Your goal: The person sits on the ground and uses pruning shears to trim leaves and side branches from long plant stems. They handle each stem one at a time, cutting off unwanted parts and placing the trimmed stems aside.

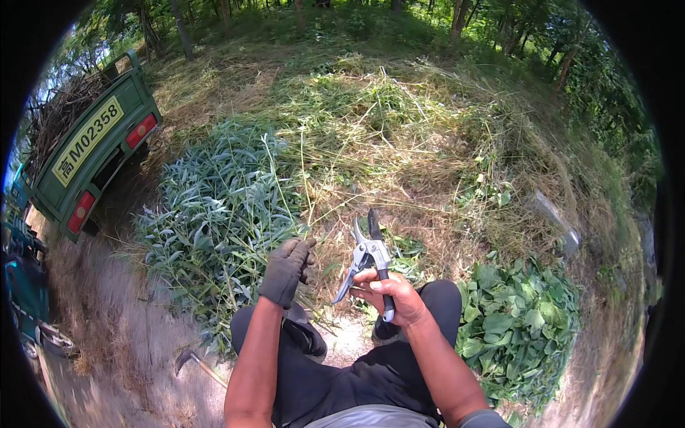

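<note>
My left hand (288, 268), in a dark grey work glove, is closed with its fingers curled. Thin green plant stems (308, 187) rise from its fist toward the cut growth ahead. In my bare right hand (399, 296) is a pair of pruning shears (371, 251) with silver and dark parts, its blades pointing up and spread apart. The blades stand to the right of the glove and touch no stem. Left of the gloved hand lies a large heap of narrow-leaved grey-green stalks (214, 196). Beside my right knee is a pile of broad green leaves (510, 321).
A green truck bed (107, 135) loaded with brushwood stands at the far left, with a teal vehicle (27, 289) nearer. A wooden-handled hand tool (200, 365) lies on the ground by my left leg. Dry cut grass (421, 164) covers the ground ahead; a pale slab (558, 220) lies right.
</note>
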Demonstrator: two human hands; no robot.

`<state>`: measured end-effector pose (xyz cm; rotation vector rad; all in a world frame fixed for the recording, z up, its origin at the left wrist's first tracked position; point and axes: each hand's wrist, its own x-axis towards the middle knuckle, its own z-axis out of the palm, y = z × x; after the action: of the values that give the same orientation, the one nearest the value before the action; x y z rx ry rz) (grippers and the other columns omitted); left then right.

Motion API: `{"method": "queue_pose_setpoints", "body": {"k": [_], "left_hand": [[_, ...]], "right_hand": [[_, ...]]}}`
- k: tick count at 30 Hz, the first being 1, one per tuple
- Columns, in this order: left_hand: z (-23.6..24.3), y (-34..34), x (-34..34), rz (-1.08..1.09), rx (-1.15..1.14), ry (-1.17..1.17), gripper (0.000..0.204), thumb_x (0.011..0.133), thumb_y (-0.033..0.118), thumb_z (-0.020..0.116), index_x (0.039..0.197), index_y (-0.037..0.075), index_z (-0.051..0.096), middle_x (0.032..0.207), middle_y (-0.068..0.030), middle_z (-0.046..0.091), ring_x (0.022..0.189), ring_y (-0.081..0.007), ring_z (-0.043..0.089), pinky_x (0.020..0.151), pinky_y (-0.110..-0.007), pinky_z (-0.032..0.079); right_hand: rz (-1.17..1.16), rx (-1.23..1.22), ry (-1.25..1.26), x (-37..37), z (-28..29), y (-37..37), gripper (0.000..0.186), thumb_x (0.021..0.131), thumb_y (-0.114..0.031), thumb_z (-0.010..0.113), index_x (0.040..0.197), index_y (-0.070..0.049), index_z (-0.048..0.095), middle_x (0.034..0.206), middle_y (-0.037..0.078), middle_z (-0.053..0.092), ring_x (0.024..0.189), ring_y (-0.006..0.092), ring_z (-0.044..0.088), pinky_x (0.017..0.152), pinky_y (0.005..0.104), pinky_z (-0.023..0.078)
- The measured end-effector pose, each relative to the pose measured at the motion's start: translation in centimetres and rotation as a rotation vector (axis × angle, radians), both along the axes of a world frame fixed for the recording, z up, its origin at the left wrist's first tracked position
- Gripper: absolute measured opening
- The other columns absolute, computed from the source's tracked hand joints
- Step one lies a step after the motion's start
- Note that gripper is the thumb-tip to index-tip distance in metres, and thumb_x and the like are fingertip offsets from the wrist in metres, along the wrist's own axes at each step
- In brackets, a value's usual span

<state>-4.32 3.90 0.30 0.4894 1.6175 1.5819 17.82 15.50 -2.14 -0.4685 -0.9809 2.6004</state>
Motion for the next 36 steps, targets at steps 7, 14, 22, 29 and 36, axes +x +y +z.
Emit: {"method": "queue_pose_setpoints", "body": {"k": [7,14,22,29,36], "left_hand": [[-0.6,2.6,-2.0,-0.044,-0.005,-0.083,0.029,0.097,0.031,0.064,0.093,0.002,0.065,0.080,-0.0053,0.066,0.059,-0.0089,0.058,0.049,-0.024,0.046],[-1.6,4.2,-0.6,-0.321,0.004,-0.059,0.031,0.100,0.027,0.059,0.099,-0.003,0.065,0.100,-0.0125,0.070,0.083,-0.0149,0.067,0.069,-0.029,0.056],[-1.9,5.9,-0.5,-0.116,0.030,-0.038,0.024,0.098,0.022,0.063,0.091,0.000,0.069,0.088,-0.0097,0.070,0.068,-0.0114,0.061,0.063,-0.025,0.051],[-2.8,6.8,-0.3,-0.103,0.113,-0.123,0.023,0.098,0.021,0.063,0.094,-0.002,0.069,0.088,-0.0076,0.069,0.073,-0.0128,0.065,0.062,-0.027,0.054],[-2.8,6.8,-0.8,-0.147,0.089,-0.043,0.025,0.099,0.021,0.062,0.103,-0.003,0.068,0.099,-0.0093,0.069,0.081,-0.0153,0.068,0.066,-0.029,0.058]], "right_hand": [[-0.052,-0.050,-0.079,-2.3,-0.2,4.0,0.019,0.086,-0.009,0.066,0.096,0.007,0.066,0.096,0.018,0.067,0.095,0.0320,0.068,0.093,0.0482,0.054],[-0.116,0.110,-0.218,-7.4,0.6,6.8,0.026,0.087,-0.017,0.072,0.101,0.004,0.065,0.097,0.011,0.070,0.088,0.0207,0.069,0.084,0.0341,0.056],[-0.086,-0.053,0.058,-9.7,-2.2,7.5,0.030,0.093,-0.017,0.069,0.117,-0.001,0.059,0.102,0.007,0.067,0.088,0.0137,0.064,0.078,0.0294,0.051],[0.034,-0.175,0.086,-9.8,-2.0,7.2,0.054,0.087,-0.010,0.065,0.137,0.001,0.047,0.127,0.011,0.061,0.110,0.0174,0.060,0.093,0.0332,0.049],[-0.011,-0.090,0.039,-9.6,-0.8,7.1,0.040,0.085,-0.002,0.063,0.124,0.002,0.055,0.123,0.011,0.061,0.111,0.0196,0.060,0.098,0.0348,0.048]]}}
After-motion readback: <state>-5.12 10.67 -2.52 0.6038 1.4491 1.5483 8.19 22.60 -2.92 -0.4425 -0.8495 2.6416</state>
